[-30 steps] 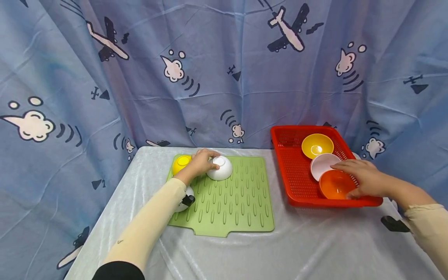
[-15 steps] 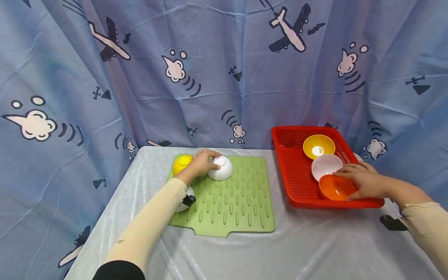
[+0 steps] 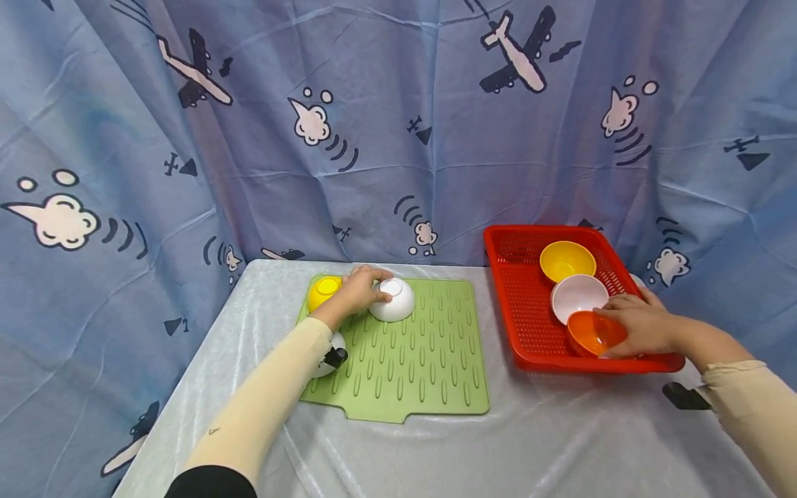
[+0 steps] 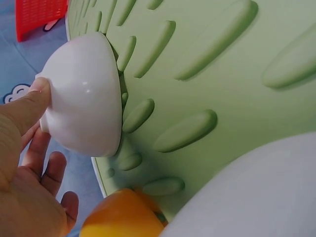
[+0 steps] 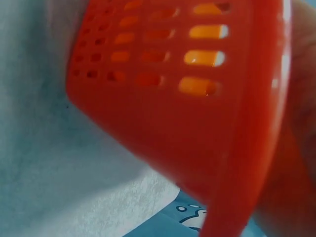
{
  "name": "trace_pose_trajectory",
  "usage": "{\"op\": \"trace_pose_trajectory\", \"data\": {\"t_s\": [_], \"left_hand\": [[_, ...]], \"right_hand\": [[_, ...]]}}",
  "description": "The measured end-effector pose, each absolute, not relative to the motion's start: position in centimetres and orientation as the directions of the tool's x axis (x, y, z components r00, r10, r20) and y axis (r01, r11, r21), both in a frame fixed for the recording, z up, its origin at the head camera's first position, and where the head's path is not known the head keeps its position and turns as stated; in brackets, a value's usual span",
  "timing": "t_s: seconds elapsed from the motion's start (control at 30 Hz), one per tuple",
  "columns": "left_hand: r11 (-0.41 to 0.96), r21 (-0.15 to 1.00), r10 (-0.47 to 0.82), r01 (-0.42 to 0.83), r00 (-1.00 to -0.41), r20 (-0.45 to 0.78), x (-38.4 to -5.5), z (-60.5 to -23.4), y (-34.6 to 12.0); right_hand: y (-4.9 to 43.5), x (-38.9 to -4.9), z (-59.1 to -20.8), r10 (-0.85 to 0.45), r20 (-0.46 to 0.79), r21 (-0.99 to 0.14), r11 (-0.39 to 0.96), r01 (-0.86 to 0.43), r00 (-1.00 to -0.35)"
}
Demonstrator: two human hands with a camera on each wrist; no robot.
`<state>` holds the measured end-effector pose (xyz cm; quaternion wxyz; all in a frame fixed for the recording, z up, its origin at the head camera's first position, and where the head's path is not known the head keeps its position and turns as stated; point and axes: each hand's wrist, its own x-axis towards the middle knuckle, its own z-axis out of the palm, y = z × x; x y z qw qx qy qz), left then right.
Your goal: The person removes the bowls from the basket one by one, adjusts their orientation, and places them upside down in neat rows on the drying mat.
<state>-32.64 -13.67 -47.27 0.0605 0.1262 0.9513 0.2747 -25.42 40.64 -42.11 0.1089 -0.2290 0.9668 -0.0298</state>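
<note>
A white bowl [image 3: 396, 306] stands upside down on the green drying mat [image 3: 429, 373]. My left hand [image 3: 359, 288] pinches its foot between thumb and finger; the left wrist view shows the thumb against the foot of this white bowl [image 4: 84, 98]. In the red basket [image 3: 519, 311], my right hand [image 3: 644, 325] grips an orange bowl [image 3: 585, 333] by its rim, thumb on the near side and fingers on the far side. The right wrist view mostly shows the basket wall [image 5: 163, 118], which hides the grip.
Upturned on the mat are a yellow bowl [image 3: 321, 290] and another white bowl [image 3: 336, 341], partly behind my left arm. Beyond the orange bowl, the basket holds a pink bowl [image 3: 579, 296] and a yellow bowl [image 3: 566, 261]. A patterned curtain [image 3: 373, 138] hangs behind the table.
My right hand has shifted slightly left and now covers more of the orange bowl, which has tilted a little. The left hand keeps its place on the white bowl.
</note>
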Motion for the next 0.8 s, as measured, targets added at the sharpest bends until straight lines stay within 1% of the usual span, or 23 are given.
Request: {"op": "trace_pose_trajectory", "data": {"t_s": [0.1, 0.27, 0.37, 0.53, 0.63, 0.8], "left_hand": [[0.815, 0.540, 0.278, 0.210, -0.960, -0.047, -32.8, -47.3, -13.7], [0.814, 0.543, 0.273, 0.208, -0.961, -0.042, -32.9, -47.4, -13.8], [0.816, 0.539, 0.271, 0.210, -0.962, -0.035, -32.8, -47.4, -13.9], [0.824, 0.525, 0.268, 0.214, -0.963, -0.027, -32.7, -47.2, -13.6], [0.834, 0.510, 0.258, 0.212, -0.966, -0.020, -32.5, -47.1, -13.4], [0.847, 0.490, 0.242, 0.204, -0.970, -0.014, -32.0, -47.0, -13.1]], "right_hand": [[40.5, -25.4, -42.3, -0.443, -0.189, -0.116, 0.896, -0.428, -0.876], [40.3, -25.2, -42.6, -0.445, -0.127, -0.145, 0.892, -0.427, -0.886], [40.2, -24.8, -42.4, -0.432, -0.046, -0.172, 0.891, -0.419, -0.901], [39.2, -23.9, -41.7, -0.384, 0.132, -0.245, 0.881, -0.405, -0.914], [38.1, -23.3, -41.1, -0.330, 0.190, -0.301, 0.877, -0.375, -0.925], [36.0, -22.1, -41.0, -0.250, 0.273, -0.363, 0.868, -0.340, -0.929]]}}
